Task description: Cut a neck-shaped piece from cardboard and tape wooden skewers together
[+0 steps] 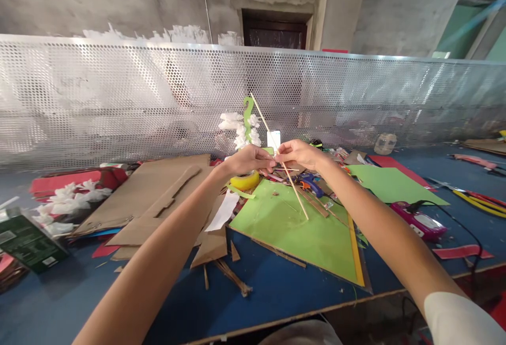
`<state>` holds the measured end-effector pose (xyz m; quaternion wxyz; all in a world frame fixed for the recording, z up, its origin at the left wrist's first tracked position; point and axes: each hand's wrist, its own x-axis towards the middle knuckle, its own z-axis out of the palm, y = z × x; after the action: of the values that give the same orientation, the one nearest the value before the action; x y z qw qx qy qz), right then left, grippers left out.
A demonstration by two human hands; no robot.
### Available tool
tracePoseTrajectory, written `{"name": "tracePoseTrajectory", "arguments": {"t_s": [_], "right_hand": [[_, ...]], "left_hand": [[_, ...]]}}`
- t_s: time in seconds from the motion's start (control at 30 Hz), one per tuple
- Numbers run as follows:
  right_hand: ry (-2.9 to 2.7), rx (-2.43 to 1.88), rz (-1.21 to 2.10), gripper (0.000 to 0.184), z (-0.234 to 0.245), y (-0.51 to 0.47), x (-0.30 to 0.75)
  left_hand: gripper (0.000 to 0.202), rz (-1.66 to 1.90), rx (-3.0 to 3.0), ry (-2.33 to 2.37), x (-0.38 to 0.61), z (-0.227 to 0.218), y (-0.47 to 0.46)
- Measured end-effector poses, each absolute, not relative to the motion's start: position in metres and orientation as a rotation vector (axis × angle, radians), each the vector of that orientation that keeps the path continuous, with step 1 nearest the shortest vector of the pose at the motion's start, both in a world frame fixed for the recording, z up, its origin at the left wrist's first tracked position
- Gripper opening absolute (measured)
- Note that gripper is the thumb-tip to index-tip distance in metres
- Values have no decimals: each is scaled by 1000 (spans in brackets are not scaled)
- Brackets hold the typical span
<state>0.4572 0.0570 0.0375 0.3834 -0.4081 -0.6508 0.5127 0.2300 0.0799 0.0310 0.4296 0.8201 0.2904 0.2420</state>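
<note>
A thin wooden stick (295, 191) slants from upper left to lower right above the green sheet (272, 229). My right hand (295, 154) pinches it near its middle. Close beside, my left hand (250, 159) has its fingers pinched together; whatever is between them is too small to make out. Behind my hands stands a green curved paper strip (247, 116) with white crumpled tufts (233, 121) around it. A yellow tape roll (245, 180) lies below my left hand, and a blue hot glue gun (313, 184) lies below my right.
Brown cardboard pieces (158, 187) are stacked at left, near a dark green box (29, 239). A magenta device with a black cord (418, 221), another green sheet (387, 184) and scissors-like tools (474, 200) lie at right. A perforated metal panel (138, 92) borders the blue table (272, 292) behind.
</note>
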Motion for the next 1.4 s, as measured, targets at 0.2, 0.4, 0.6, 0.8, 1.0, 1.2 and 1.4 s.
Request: {"name": "tracePoseTrajectory", "arguments": {"t_s": [0.2, 0.4, 0.6, 0.8, 1.0, 1.2, 1.4], "right_hand": [[-1731, -1011, 1372, 16, 39, 56, 460], [-1752, -1017, 1372, 6, 39, 58, 462], [-1721, -1067, 1290, 12, 39, 59, 460], [-1746, -1055, 1247, 24, 37, 57, 455], [-1768, -982, 1369, 26, 37, 54, 455], [-1790, -994, 1382, 33, 39, 52, 459], [-1682, -1051, 1227, 14, 34, 60, 453]], "left_hand": [[25, 593, 2023, 718, 226, 26, 87], [26, 599, 2023, 734, 223, 26, 88], [26, 583, 2058, 726, 223, 29, 85], [26, 564, 2060, 721, 226, 30, 84], [25, 587, 2029, 738, 226, 27, 84], [25, 758, 2012, 799, 223, 28, 84], [35, 797, 2031, 771, 224, 23, 89]]}}
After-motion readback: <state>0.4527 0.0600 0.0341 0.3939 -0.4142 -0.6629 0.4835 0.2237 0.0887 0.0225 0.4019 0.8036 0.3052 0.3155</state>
